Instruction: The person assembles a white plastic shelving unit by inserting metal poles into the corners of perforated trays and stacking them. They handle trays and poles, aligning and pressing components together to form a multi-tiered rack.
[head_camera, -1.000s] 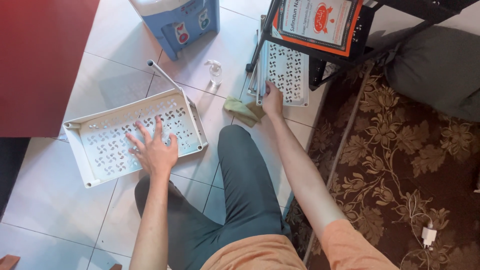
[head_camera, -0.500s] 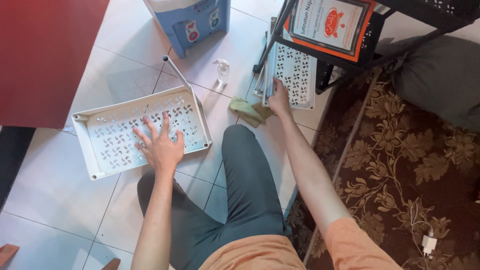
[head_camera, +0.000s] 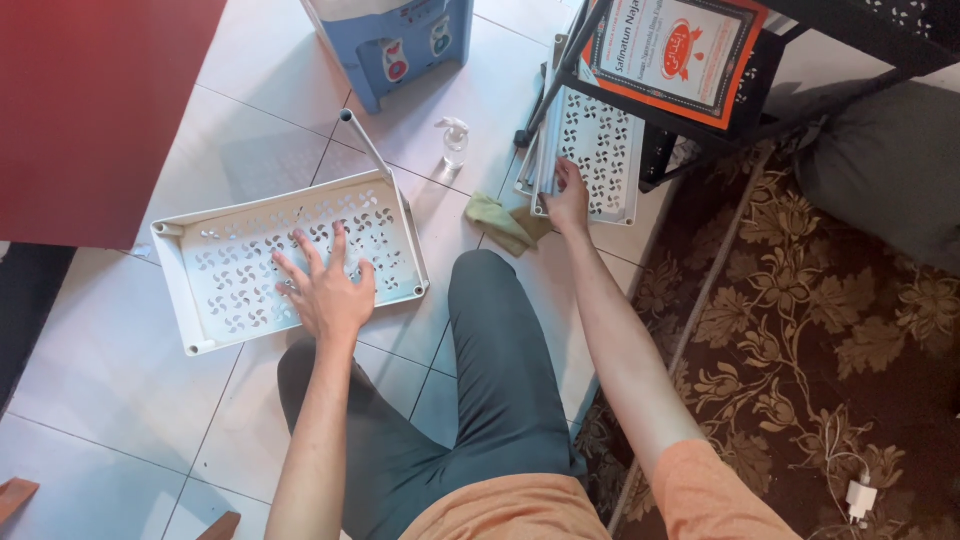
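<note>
So I'm sitting on the floor tiles with my left hand pressing flat, fingers spread apart, on the white perforated tray that's lying right under it. My right hand is reaching out ahead and closing its fingers on the lower edge of a second perforated panel, which is leaning in a stack against the black stand just beyond it.

Going by looks, these are thin plastic shelf parts: light, fairly stiff but probably a bit flexy in the middle because of all the cut-outs. Smooth, so likely slippery on tile. I'd be grabbing them by the raised rim or a corner socket, not by the lattice, which seems like the bit that'd snap.

A green cloth is lying just left of my right hand, and a small clear pump bottle is standing a little farther off. A metal tube is sticking up from the tray's far corner.

Compared with a second ago: both hands are staying where they were, on the same two parts; mostly my head's shifting.
</note>
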